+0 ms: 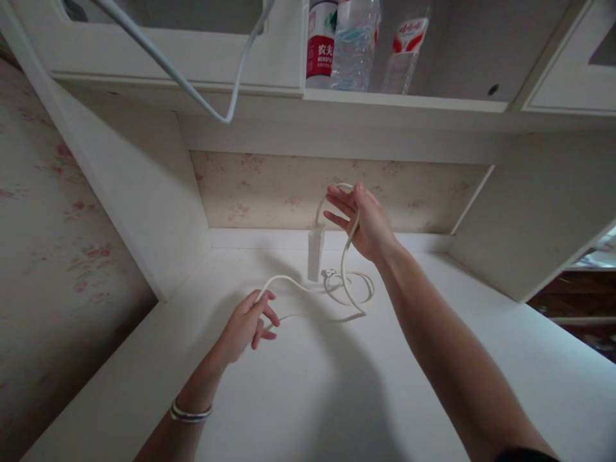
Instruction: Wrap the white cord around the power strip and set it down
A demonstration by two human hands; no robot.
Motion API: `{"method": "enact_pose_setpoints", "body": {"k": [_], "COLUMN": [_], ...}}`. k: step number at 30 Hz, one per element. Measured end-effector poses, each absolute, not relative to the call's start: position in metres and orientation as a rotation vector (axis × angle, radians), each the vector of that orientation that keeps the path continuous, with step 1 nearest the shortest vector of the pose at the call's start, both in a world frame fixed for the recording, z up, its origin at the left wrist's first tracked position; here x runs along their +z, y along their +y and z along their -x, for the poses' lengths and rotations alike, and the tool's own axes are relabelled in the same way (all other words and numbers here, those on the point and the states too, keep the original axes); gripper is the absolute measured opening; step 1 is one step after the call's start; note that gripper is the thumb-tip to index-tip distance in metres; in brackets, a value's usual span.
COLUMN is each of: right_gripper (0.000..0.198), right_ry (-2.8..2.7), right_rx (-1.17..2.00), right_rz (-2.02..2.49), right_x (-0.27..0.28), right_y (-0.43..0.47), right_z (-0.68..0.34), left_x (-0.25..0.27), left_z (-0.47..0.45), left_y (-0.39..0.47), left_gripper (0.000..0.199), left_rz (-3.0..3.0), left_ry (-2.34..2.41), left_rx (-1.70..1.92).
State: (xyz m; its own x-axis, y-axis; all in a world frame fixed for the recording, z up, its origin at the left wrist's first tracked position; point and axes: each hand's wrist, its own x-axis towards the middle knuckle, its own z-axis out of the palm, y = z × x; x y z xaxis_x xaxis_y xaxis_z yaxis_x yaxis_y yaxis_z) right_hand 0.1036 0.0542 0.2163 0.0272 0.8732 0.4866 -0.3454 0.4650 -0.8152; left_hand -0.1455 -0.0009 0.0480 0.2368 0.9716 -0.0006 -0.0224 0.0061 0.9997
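A white power strip (315, 253) hangs by its cord from my right hand (363, 218), just above the white desk top. The right hand pinches the white cord (344, 256) near the strip, thumb against the index finger, the other fingers loosely apart. Farther left, my left hand (248, 324) is low over the desk, closed on another stretch of the same cord between thumb and index finger. Loops of cord lie on the desk between the hands, with the white plug (328, 273) beside the strip's lower end.
Above, an open shelf (457, 58) holds several clear plastic bottles (355, 48). A thick pale cable (178, 74) dangles in front of the upper left cabinet. White side panels (129, 186) flank the desk top (269, 398); floral wallpaper (283, 189) covers the back wall.
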Motion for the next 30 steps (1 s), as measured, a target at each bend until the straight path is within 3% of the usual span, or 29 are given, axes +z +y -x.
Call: {"method": "enact_pose_setpoints", "body": {"k": [4, 8, 11, 16, 20, 26, 30], "right_gripper": [0.026, 0.023, 0.021, 0.018, 0.018, 0.027, 0.028], "right_ry": [-1.165, -1.210, -1.246, -1.284, -1.278, -1.415, -1.437], "right_rx": [1.060, 1.123, 1.156, 1.232, 1.294, 1.359, 1.429], "right_rz": [0.583, 0.620, 0.661, 0.702, 0.688, 0.618, 0.665], "right_x": [0.211, 0.204, 0.199, 0.191, 0.181, 0.161, 0.130], "right_y": [0.066, 0.076, 0.085, 0.096, 0.100, 0.106, 0.115], "right_z": [-0.101, -0.091, -0.075, -0.036, -0.003, 0.052, 0.102], "left_x": [0.056, 0.033, 0.010, -0.017, -0.027, -0.024, -0.014], "left_z": [0.171, 0.182, 0.173, 0.153, 0.137, 0.115, 0.114], "left_y": [0.010, 0.022, 0.028, 0.027, 0.016, 0.001, -0.002], "left_gripper": [0.018, 0.012, 0.031, 0.030, 0.027, 0.035, 0.031], "left_rz": [-0.643, -0.492, -0.861, -1.578, -2.287, -2.462, -2.411], "left_ry": [0.770, 0.917, 1.230, 1.595, 1.580, 1.348, 1.199], "left_rx": [1.048, 1.105, 1.205, 1.214, 0.829, 0.588, 0.671]}}
